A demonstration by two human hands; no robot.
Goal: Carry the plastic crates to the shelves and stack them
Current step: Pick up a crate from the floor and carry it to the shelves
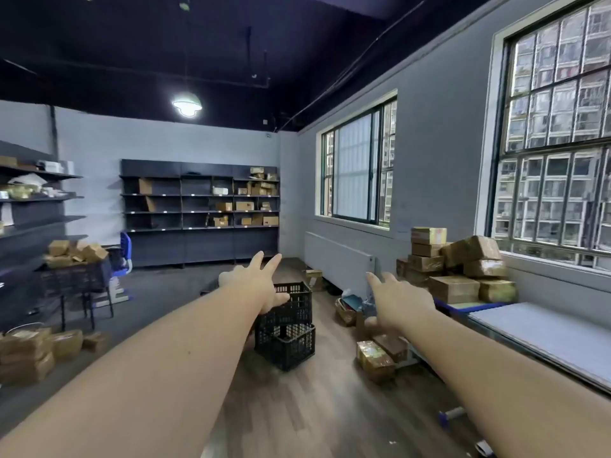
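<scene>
Out in front of the person, both arms are stretched forward with fingers spread and nothing in either grasp: the left hand point(256, 282) hangs released above and in front of the upper black lattice-walled plastic crate point(294, 300), overlapping its near-left rim in the view, though contact cannot be told; the right hand point(398, 300) is likewise released, off to the right of the crates and well apart from them. Two crates are visible, the upper one sitting tilted on the lower black lattice crate point(286, 347), both on the wooden floor point(314, 408), ahead of and below the hands. The left hand is plainly the nearer; the right would have to swing inward to reach the far side. Beyond them, along the back wall, stand the dark metal shelves point(198, 213), three bays wide, partly filled with brown cardboard boxes.
</scene>
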